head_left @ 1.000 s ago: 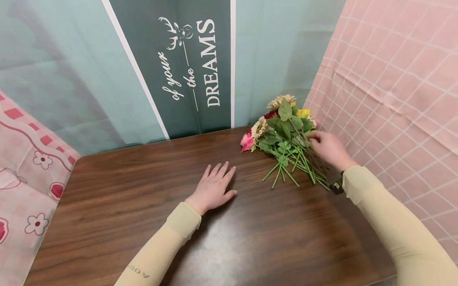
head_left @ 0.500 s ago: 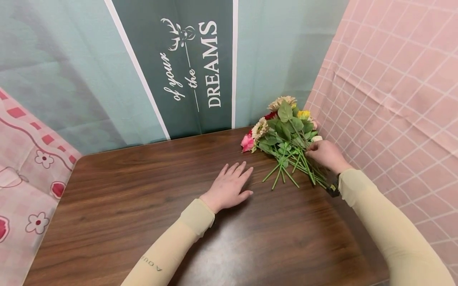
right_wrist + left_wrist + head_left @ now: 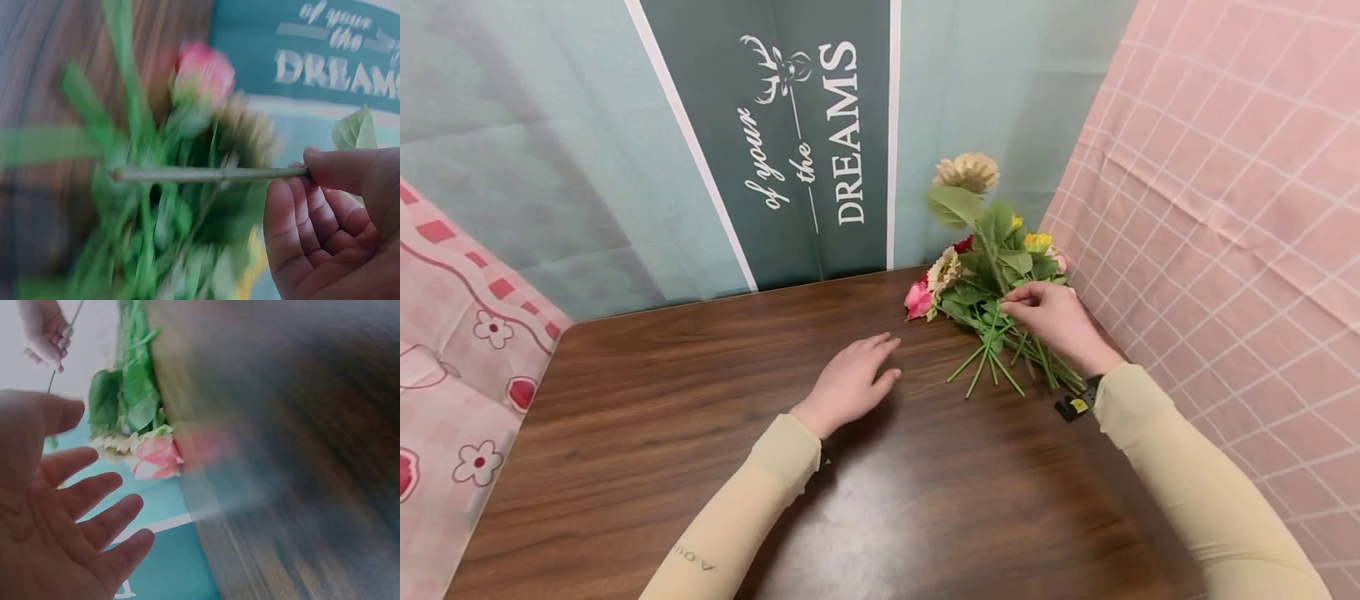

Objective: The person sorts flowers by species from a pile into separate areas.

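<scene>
One stem lifted out of a heap of flowers at the far right of the table

The right hand (image 3: 1051, 321) pinches the thin green stem (image 3: 206, 174) of a beige artificial flower (image 3: 967, 171) between thumb and curled fingers, a light grip that suits so slim a stalk; its bloom stands raised above the bunch of artificial flowers with green stems (image 3: 992, 287), which lies on the dark brown wooden table (image 3: 700, 400) at the far right corner, against the pink checked cloth (image 3: 1217, 208). The left hand (image 3: 850, 385) hovers or rests near the table's middle, well apart from the bunch, fingers straight, slightly spread and empty, seemingly kept clear.
</scene>
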Tool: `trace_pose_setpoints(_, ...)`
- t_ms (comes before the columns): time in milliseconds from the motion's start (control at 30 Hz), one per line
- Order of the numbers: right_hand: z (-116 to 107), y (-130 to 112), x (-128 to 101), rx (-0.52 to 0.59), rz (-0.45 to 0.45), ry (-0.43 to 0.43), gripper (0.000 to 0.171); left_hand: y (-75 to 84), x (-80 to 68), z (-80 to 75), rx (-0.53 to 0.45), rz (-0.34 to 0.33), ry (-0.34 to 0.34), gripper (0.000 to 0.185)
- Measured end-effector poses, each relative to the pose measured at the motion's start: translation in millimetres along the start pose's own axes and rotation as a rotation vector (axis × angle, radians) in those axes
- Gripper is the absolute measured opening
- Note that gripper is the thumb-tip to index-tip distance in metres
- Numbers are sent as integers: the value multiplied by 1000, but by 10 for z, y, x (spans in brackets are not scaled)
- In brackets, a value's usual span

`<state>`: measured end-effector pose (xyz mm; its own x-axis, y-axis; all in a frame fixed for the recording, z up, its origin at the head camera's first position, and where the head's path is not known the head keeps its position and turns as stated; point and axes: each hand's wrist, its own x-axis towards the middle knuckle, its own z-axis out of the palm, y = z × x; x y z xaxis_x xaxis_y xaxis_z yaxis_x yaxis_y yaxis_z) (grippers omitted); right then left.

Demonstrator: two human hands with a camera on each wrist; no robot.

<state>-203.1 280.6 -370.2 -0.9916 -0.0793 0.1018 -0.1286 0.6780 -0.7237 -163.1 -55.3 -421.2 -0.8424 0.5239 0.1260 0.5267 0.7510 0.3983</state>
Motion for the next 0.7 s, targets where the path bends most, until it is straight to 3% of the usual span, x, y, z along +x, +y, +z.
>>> trace_pose_setpoints(300, 895, -683, -76, 270, -95, -123, 22, -163, 33, -305, -685, -223, 284, 34)
trace_pose_setpoints(433, 1255, -883, -128, 334, -142, -151, 17, -203, 42, -387, -851, -260, 351, 32)
trace_pose_setpoints(700, 1646, -1063, -203, 425, -137, -230, 17, -278, -22, -400, -1005, -335, 429, 26)
